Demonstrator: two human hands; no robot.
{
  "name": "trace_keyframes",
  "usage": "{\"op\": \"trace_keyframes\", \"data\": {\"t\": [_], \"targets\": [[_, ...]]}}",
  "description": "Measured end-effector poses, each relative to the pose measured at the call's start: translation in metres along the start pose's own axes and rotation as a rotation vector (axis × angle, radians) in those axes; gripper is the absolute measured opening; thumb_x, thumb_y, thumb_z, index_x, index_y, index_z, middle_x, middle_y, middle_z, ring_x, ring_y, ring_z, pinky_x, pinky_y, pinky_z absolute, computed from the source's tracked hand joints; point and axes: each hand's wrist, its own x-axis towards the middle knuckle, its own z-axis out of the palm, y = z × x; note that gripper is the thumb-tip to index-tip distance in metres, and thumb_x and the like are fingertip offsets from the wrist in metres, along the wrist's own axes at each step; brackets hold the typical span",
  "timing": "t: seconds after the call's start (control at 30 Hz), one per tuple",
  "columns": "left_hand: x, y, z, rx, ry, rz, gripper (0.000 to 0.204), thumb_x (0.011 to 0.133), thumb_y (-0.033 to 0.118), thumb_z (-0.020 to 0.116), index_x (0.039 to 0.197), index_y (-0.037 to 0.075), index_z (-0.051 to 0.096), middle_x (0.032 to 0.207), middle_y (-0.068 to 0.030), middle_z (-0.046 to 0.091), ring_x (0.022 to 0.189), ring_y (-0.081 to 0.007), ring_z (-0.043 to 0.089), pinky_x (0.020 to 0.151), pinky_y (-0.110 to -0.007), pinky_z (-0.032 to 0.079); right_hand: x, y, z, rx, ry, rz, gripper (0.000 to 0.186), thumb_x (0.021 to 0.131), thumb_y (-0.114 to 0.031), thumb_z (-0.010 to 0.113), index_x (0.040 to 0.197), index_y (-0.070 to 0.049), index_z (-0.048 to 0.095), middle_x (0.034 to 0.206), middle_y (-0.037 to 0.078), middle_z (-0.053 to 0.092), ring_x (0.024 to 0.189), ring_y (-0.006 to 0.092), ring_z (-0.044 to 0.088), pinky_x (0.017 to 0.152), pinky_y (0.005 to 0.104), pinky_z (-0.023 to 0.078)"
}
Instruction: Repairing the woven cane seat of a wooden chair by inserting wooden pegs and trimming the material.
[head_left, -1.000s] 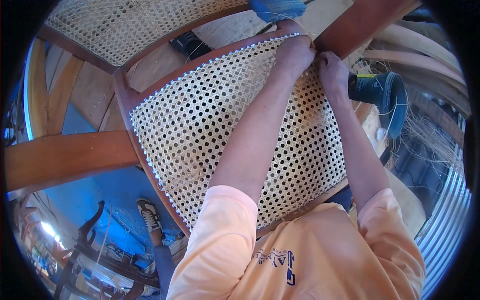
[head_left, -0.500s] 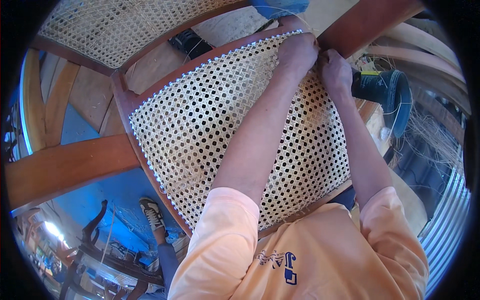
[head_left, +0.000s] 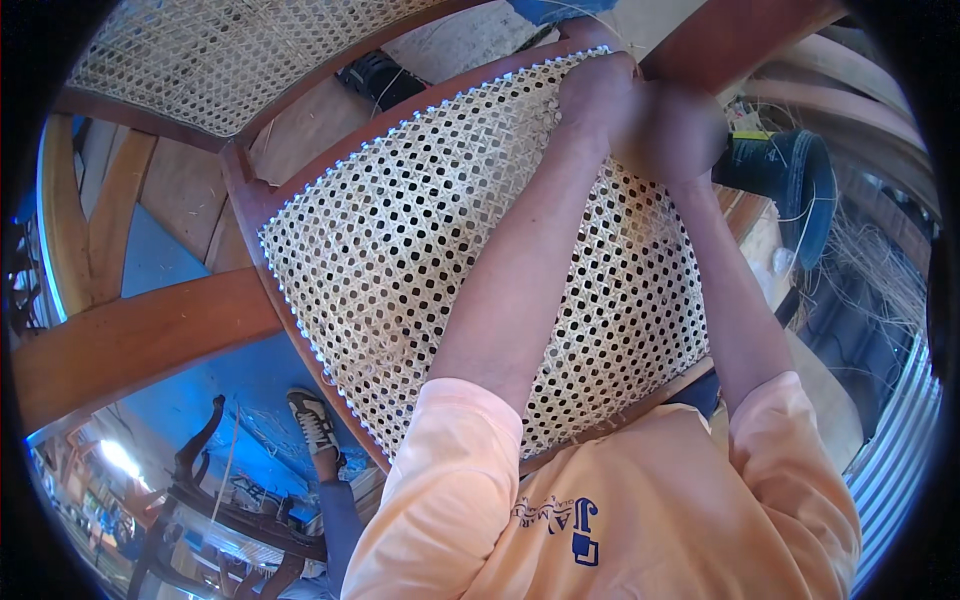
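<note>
A woven cane panel [head_left: 420, 220], with pale beaded-looking stitching along its edges, spans a reddish wooden chair frame [head_left: 330, 160]. My left hand [head_left: 600, 90] is at the panel's upper right corner beside a wide wooden member [head_left: 735, 35], its fingers curled; what they hold is hidden. My right hand [head_left: 672, 135] is just right of it over the same corner, heavily blurred, so its fingers cannot be made out. A thin loose strand [head_left: 585, 15] arches above the hands.
A second cane panel [head_left: 210, 70] stands upper left. A wooden arm [head_left: 140, 340] juts left over blue board [head_left: 240, 375]. At right lie a dark green container [head_left: 805, 185] and tangled strands [head_left: 880, 285]; dark carved frames [head_left: 200, 490] and a shoe [head_left: 313, 420] show lower left.
Both hands and the panel's upper right corner sit slightly higher in the picture. My right hand has shifted a little rightward and become blurred, where its bent fingers showed earlier.
</note>
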Motion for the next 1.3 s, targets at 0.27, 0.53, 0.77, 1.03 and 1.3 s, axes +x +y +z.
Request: {"op": "trace_keyframes", "data": {"t": [0.27,0.53,0.77,1.03,1.3], "targets": [[-0.004,-0.004,-0.003,-0.115,0.022,0.059,0.024,0.078,0.025,0.057,0.091,0.005,0.062,0.081,-0.0171,0.063,0.077,-0.0325,0.06,0.071,-0.041,0.047,0.003,-0.006,-0.005,0.113,0.024,0.043,0.015,0.085,-0.017,0.05,0.091,-0.008,0.061,0.089,0.017,0.062,0.081,0.0341,0.06,0.072,0.0416,0.047],[-0.007,-0.006,-0.004,-0.145,0.033,0.097,0.024,0.078,0.024,0.057,0.087,0.003,0.063,0.077,-0.018,0.062,0.075,-0.0329,0.061,0.071,-0.041,0.047,-0.004,-0.016,0.0,0.062,0.111,0.221,0.015,0.084,-0.023,0.051,0.092,-0.013,0.06,0.089,0.014,0.062,0.081,0.0333,0.06,0.071,0.0413,0.048],[-0.009,-0.006,-0.004,-0.184,0.021,0.09,0.019,0.077,0.022,0.057,0.083,0.004,0.064,0.079,-0.016,0.063,0.078,-0.0319,0.061,0.073,-0.04,0.048,-0.004,-0.008,0.004,-0.043,0.09,0.084,0.016,0.084,-0.019,0.051,0.093,-0.011,0.062,0.09,0.014,0.062,0.083,0.0317,0.059,0.072,0.0381,0.047],[-0.01,-0.01,-0.003,-0.211,0.049,0.142,0.022,0.076,0.024,0.059,0.088,0.006,0.065,0.073,-0.015,0.063,0.068,-0.0296,0.061,0.064,-0.037,0.048,-0.004,-0.019,-0.006,-0.042,-0.024,0.101,0.02,0.079,-0.01,0.05,0.097,-0.012,0.057,0.099,0.012,0.059,0.084,0.033,0.06,0.072,0.0413,0.049],[-0.012,-0.009,-0.004,-0.237,0.033,0.143,0.021,0.077,0.023,0.059,0.088,0.006,0.065,0.073,-0.0136,0.063,0.067,-0.0268,0.062,0.064,-0.036,0.048,0.004,0.005,-0.002,0.008,-0.003,-0.091,0.015,0.079,-0.011,0.05,0.092,-0.01,0.057,0.091,0.012,0.06,0.08,0.0313,0.06,0.069,0.0386,0.05]]}}
